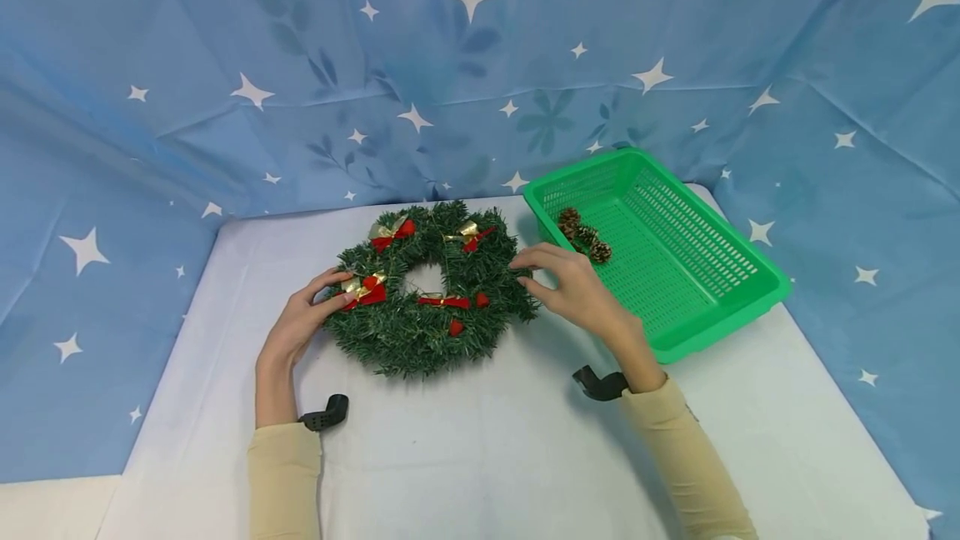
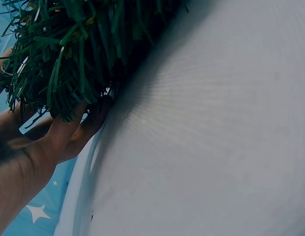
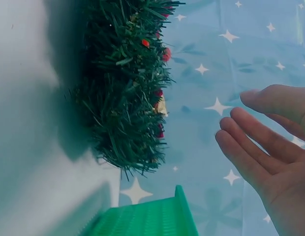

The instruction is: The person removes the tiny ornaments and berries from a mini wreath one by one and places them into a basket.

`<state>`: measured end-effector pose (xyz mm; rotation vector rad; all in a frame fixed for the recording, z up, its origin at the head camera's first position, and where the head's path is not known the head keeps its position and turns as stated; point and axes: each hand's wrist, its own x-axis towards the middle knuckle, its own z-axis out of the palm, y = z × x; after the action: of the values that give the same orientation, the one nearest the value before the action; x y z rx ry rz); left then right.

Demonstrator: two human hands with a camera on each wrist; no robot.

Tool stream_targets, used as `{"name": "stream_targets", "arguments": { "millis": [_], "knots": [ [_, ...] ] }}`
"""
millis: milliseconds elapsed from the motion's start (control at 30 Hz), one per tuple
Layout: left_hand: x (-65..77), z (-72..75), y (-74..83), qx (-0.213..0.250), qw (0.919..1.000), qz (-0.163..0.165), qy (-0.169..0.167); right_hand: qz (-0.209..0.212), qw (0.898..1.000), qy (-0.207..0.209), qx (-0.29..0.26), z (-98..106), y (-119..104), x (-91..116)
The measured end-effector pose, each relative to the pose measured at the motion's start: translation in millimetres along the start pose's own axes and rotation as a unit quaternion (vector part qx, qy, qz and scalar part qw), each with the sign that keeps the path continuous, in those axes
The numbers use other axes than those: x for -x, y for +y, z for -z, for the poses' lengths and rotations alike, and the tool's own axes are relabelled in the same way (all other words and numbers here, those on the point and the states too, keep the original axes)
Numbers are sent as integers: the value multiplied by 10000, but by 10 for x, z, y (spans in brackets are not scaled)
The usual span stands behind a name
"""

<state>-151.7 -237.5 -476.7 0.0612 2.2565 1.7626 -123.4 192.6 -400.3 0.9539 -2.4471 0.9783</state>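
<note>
A green tinsel wreath lies on the table, decorated with red and gold bows and small red ornaments. My left hand holds its left edge, close to one bow. From the left wrist view, fingers curl around the outer side of the green strands. My right hand hovers by the wreath's right edge. In the right wrist view that hand is apart from the wreath, fingers loosely extended with nothing held.
A green plastic basket stands tilted in angle at the right, just beyond the right hand. Several pine cones lie inside along its left wall. A white cloth covers the table, and a blue star-patterned curtain hangs around it.
</note>
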Motion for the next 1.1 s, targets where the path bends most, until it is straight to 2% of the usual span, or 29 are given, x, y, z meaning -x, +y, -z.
{"name": "stream_targets", "arguments": {
  "millis": [700,900,1100],
  "knots": [
    [0,-1,-5,39,10000,17,8,-123,9996,-95,-220,-214,57,7],
    [6,7,7,2,9999,93,57,-31,9990,-211,-382,-267,56,-24],
    [-10,0,9,12,9999,94,52,-40,9988,-368,-320,-309,2,-32]
  ]
}}
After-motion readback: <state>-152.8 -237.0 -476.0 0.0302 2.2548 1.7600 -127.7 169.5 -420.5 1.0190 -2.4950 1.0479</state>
